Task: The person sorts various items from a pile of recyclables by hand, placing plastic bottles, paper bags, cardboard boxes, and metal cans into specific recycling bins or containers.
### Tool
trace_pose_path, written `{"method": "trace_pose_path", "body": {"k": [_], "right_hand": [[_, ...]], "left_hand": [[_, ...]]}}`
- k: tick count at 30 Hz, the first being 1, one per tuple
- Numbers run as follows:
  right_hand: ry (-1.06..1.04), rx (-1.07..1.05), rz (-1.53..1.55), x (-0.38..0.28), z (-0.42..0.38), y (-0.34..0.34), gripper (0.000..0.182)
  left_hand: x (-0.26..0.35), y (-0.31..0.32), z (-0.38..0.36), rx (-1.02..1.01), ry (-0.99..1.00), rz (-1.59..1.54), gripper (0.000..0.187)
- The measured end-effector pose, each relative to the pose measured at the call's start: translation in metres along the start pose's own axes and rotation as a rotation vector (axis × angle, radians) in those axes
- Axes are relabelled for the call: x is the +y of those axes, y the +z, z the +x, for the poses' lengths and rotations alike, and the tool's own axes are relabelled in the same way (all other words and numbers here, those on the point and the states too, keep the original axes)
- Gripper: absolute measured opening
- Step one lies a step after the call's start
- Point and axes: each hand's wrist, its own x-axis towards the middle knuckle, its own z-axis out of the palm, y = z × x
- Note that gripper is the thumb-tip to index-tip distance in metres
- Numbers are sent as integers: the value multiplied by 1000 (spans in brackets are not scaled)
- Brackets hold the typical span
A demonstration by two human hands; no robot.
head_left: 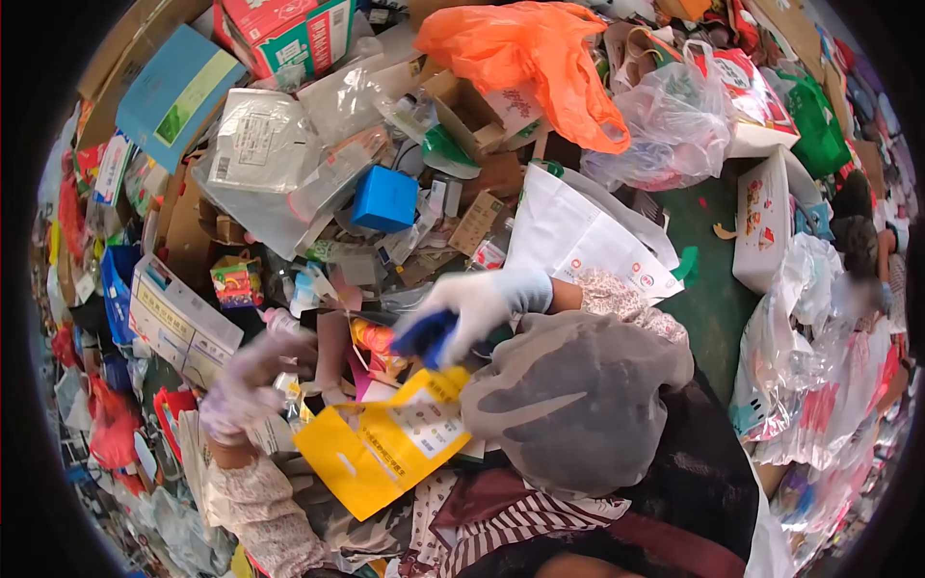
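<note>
My right hand [472, 313], in a white glove with a pale blue cuff, is closed around a dark blue item [427, 337] near the middle of the view. Just below it lies a yellow packet [381, 453] with a white label, close to my lap. My left hand [260, 380], also gloved, is smeared by motion at the left, and its fingers cannot be made out. Between the hands are a brownish tube-like piece [333, 352] and an orange and yellow wrapper [381, 349].
Mixed waste surrounds the hands: a blue box [385, 198], an orange plastic bag [530, 58], a white paper bag [583, 236], a white and yellow carton [183, 318] and a white tub [761, 226]. A person [862, 260] is at the right edge.
</note>
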Motion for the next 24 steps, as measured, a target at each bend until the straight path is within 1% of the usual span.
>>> {"method": "trace_pose_path", "body": {"k": [1,2,3,4,5,6,8,9,10,11,12,13,15,16,18,21,24], "right_hand": [[-71,338,-200,11,-7,-7,70],[-136,677,-402,24,-17,-12,71],[171,800,-846,27,-30,-15,78],[497,888,-1287,30,-46,-18,84],[705,937,-1366,46,-66,-19,93],[919,980,-1432,65,-88,-17,101],[1177,1176,-1311,82,-128,-4,109],[1203,1192,-1129,91,-139,2,109],[1221,1210,-947,102,-151,9,109],[1230,1226,-759,119,-161,18,109],[1043,1273,-740,141,-161,32,107],[1010,1227,-654,163,-161,46,90],[878,1144,-790,185,-145,67,73],[765,1138,-885,193,-138,76,56],[635,1126,-1048,200,-129,82,44],[382,1158,-1240,188,-134,82,35],[203,1246,-1483,170,-145,73,40]], "left_hand": [[-4,10,3,-71,-172,-55,75],[-3,21,12,-230,-246,-20,79],[-6,31,22,-420,-211,36,80],[-15,41,24,-486,-259,96,79],[-20,55,27,-514,-243,322,84],[-27,67,29,-539,-223,550,90],[-65,83,23,-464,-295,459,91],[-73,90,25,-428,-326,416,91],[-77,96,28,-385,-362,512,85],[-80,102,32,-356,-383,585,84],[-84,106,36,-339,-400,641,83],[-90,108,39,-327,-404,688,82],[-101,107,39,-300,-415,755,80],[-106,105,34,-287,-423,789,79],[-112,98,18,-254,-449,854,77],[-119,87,-7,-207,-495,921,74],[-122,79,-21,-174,-525,966,71]]}}
